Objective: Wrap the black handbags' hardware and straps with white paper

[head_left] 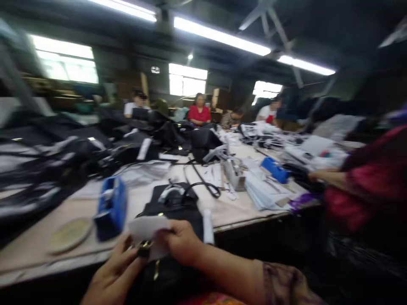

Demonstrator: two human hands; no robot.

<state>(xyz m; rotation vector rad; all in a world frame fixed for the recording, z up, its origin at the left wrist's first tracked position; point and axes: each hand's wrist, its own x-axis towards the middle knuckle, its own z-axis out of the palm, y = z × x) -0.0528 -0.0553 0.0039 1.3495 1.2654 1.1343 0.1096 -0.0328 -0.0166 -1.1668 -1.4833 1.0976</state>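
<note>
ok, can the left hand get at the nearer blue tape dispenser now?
Probably yes: the dispenser stands just beyond the left hand, nothing visibly between, though that hand is occupied at the gold-coloured fitting.

Strip lts [222, 36] o/head, 3 bright windows [188, 79] in dk bk wall [124, 59], beige tbl [229, 212].

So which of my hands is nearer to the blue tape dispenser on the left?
Left. Your left hand is just on the near side of the blue tape dispenser; your right hand is farther off to its right, holding the white paper.
</note>
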